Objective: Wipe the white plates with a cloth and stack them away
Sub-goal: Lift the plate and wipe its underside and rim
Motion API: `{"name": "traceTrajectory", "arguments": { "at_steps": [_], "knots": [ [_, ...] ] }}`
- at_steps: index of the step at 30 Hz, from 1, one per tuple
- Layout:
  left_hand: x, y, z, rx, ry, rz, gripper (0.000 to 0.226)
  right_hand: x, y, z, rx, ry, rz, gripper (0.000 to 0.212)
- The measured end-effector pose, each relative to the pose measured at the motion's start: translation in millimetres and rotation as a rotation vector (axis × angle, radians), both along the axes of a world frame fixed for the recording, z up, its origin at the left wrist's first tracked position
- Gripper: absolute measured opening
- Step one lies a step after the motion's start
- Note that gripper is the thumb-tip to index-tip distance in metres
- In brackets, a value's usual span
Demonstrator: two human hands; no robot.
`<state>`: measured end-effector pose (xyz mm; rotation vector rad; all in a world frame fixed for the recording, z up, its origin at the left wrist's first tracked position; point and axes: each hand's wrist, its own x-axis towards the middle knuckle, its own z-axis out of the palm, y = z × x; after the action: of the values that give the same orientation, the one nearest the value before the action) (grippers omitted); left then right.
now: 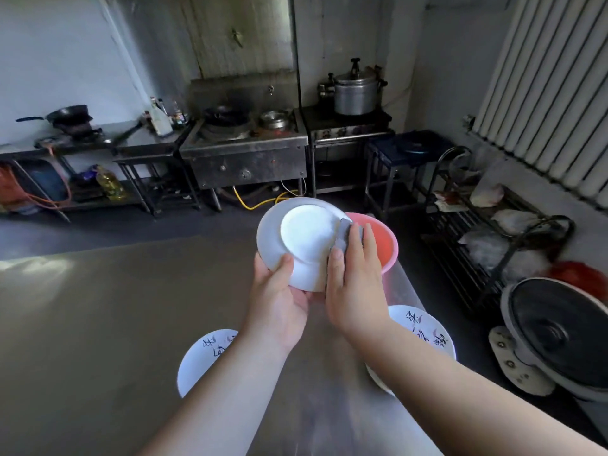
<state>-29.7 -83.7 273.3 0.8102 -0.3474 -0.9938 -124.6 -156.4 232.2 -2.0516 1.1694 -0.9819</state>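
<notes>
Plate [306, 235] held bottom-up above the table [98, 324].
Left hand [279, 297] grips the plate's lower rim, thumb on its underside; right hand [353, 287], fingers straight, presses grey cloth [345, 233] against right rim, before pink basin [385, 241].

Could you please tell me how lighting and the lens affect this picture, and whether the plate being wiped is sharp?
Head view: dim room, with a pale glare patch on the table at left; the plate reads bright but sharp, the cloth under the right hand slightly soft; same view, the wide lens bows the radiator.
</notes>
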Motion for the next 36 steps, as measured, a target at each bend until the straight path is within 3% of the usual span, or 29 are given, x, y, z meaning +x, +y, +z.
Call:
{"name": "traceTrajectory", "arguments": {
  "at_steps": [4, 8, 13, 19, 26, 29, 33, 36],
  "knots": [
    [6, -4, -13, 0.053, 0.026, -0.001, 0.037, 4, 50, -16, -0.052, 0.09, 0.134, 0.072],
    [16, -6, -25, 0.04, 0.016, -0.151, 0.041, 3, 7, -10, 0.043, -0.013, -0.088, 0.065],
    [30, 2, -45, 0.062, 0.006, -0.343, 0.047, -41, -45, 4, 0.146, 0.05, -0.14, 0.029],
    [35, -2, -77, 0.156, -0.022, -0.448, 0.048, -89, -43, -5, 0.181, 0.359, -0.13, 0.051],
    [7, -23, -103, 0.325, -0.103, -0.609, 0.048, -146, -61, -29, 0.813, 0.323, -0.019, 0.049],
    [-16, -38, -109, 0.392, -0.175, -0.6, 0.041, -164, -68, -31, 0.929, 0.232, -0.068, 0.067],
    [-42, -62, -113, 0.487, -0.163, -0.622, 0.091, -187, -84, -35, 0.995, 0.004, -0.086, 0.074],
    [-50, -76, -129, 0.555, -0.126, -0.567, 0.106, -206, -96, -54, 0.885, 0.023, -0.041, 0.047]
  ]
}}
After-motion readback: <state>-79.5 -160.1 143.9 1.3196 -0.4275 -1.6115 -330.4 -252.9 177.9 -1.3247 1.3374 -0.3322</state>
